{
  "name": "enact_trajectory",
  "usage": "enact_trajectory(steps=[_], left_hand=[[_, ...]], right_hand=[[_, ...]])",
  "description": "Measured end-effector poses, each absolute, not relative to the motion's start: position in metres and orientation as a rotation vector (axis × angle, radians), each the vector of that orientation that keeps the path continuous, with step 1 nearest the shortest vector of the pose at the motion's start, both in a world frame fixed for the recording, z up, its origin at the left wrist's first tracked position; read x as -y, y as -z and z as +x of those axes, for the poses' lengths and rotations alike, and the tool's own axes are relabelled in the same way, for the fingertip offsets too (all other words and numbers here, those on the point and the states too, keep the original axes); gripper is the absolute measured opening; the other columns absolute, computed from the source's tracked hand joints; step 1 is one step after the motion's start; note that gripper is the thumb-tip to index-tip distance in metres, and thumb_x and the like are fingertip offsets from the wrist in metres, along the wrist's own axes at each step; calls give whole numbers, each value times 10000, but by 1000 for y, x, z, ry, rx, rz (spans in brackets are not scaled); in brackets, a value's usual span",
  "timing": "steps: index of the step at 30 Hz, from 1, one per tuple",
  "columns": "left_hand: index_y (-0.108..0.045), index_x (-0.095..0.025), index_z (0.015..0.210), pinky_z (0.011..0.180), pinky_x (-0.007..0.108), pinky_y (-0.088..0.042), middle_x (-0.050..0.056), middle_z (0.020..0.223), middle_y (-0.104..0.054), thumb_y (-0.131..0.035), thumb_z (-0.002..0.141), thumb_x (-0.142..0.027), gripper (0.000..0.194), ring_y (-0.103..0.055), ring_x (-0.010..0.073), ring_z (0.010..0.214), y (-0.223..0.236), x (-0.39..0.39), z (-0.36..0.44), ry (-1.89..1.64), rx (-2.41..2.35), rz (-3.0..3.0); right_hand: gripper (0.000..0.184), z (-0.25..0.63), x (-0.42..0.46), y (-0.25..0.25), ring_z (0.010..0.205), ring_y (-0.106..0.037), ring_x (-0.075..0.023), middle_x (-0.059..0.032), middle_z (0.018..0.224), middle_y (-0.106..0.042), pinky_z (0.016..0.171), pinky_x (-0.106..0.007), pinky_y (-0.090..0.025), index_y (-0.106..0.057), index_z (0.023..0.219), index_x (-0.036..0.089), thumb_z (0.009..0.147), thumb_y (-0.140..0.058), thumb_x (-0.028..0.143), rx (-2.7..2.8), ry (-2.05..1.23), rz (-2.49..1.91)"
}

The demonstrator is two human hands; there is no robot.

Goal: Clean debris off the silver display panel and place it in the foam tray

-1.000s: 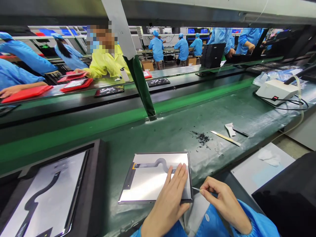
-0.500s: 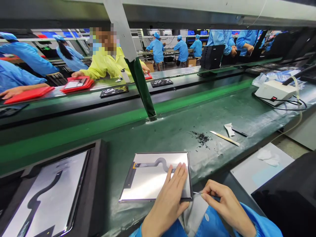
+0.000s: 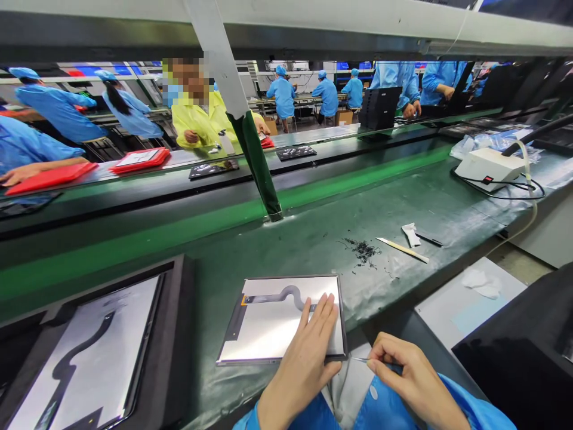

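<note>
A display panel [image 3: 264,334] lies silvery back up near the bench's front edge, with a grey flex cable [image 3: 268,298] across it. Flat on its right part rests my left hand [image 3: 308,346], fingers stretched and thumb over the near edge. My right hand [image 3: 403,364] is closed in a pinch around a thin, pointed metal tool [image 3: 359,359]. The tool's tip is by the panel's near right corner; whether it touches cannot be seen. Part of the panel and cable is hidden beneath my left hand.
At left, a dark foam tray [image 3: 179,334] holds another panel [image 3: 102,352]. Black scraps [image 3: 363,251], a pale-handled blade [image 3: 403,249] and a black pen-like tool [image 3: 428,239] lie beyond. A white box with cables [image 3: 490,168] sits right; a green post [image 3: 262,173] rises ahead.
My right hand and the tool have shifted slightly down, along the panel's near right corner. My left hand stays flat. Across the line, the person in yellow has drawn a hand off the red packet.
</note>
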State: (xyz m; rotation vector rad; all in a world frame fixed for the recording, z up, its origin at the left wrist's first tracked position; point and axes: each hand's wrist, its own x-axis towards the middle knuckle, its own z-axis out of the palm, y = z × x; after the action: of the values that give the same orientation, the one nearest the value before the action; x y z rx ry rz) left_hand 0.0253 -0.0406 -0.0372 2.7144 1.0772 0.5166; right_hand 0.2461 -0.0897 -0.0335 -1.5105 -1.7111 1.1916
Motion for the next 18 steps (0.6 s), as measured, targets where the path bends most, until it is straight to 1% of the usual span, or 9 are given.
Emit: enact_trajectory(steps=[10, 18], left_hand=[[23, -163, 1537, 1183, 614, -245, 208, 1569, -260, -711, 674, 8, 1146, -187, 320, 1473, 35, 41, 25, -502, -1069, 2680], [12, -160, 1529, 1157, 654, -260, 233, 1562, -263, -740, 665, 4, 1156, -192, 339, 1468, 38, 40, 25, -499, -1072, 2684]], right_hand=[[276, 247, 99, 31, 650, -486, -132, 12, 718, -537, 598, -254, -341, -543, 709, 196, 920, -523, 373, 1708, -1203, -1512], [275, 248, 105, 26, 655, -497, -134, 6, 722, -551, 606, -256, -345, -552, 706, 195, 913, -520, 374, 1716, -1197, -1518]])
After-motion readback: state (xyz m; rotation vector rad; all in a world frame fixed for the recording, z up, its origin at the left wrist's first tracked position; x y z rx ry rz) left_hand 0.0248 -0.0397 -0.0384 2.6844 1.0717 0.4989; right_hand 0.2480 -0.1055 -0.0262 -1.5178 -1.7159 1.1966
